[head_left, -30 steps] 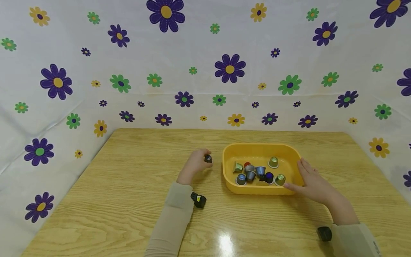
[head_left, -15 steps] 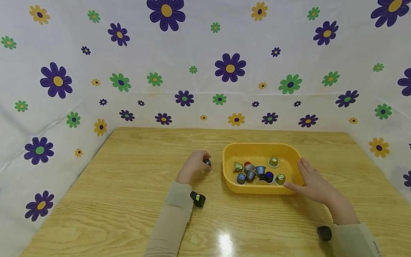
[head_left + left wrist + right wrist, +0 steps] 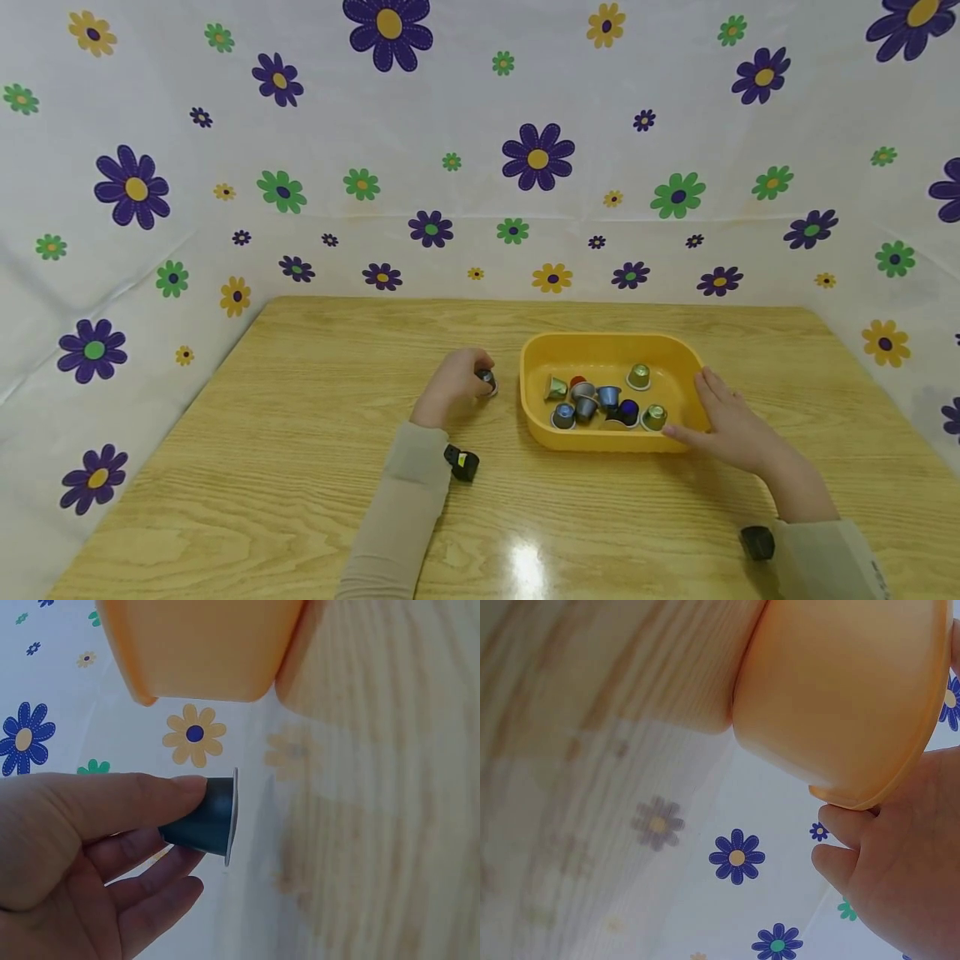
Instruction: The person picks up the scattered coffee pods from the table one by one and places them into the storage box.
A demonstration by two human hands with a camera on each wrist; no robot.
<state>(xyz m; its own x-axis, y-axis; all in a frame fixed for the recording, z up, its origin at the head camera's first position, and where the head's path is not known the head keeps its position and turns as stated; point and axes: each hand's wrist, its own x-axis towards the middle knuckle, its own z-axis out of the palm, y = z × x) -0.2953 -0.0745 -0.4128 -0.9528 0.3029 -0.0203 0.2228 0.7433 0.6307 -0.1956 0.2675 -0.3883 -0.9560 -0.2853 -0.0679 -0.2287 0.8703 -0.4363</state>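
Note:
My left hand (image 3: 455, 385) pinches a dark coffee capsule (image 3: 487, 380) between thumb and fingers, just left of the yellow container (image 3: 615, 442). In the left wrist view this capsule (image 3: 212, 816) looks dark teal, its pale rim turned toward the tabletop and a little apart from it. At the container's right end, my right hand (image 3: 738, 429) rests with fairly straight fingers along the rim and the thumb at the near corner. Inside the container lie several coffee capsules, among them a green capsule (image 3: 639, 377), a blue capsule (image 3: 563, 416) and a partly hidden red one (image 3: 577, 382).
The wooden table (image 3: 300, 467) reaches back to a white flower-print cloth (image 3: 450, 108), which also stands at both sides. Each wrist carries a small black camera, the left camera (image 3: 462, 463) and the right camera (image 3: 758, 543).
My left hand shifts only slightly, and the capsule in its fingers dips a little and tilts. The right hand and the container stay where they were.

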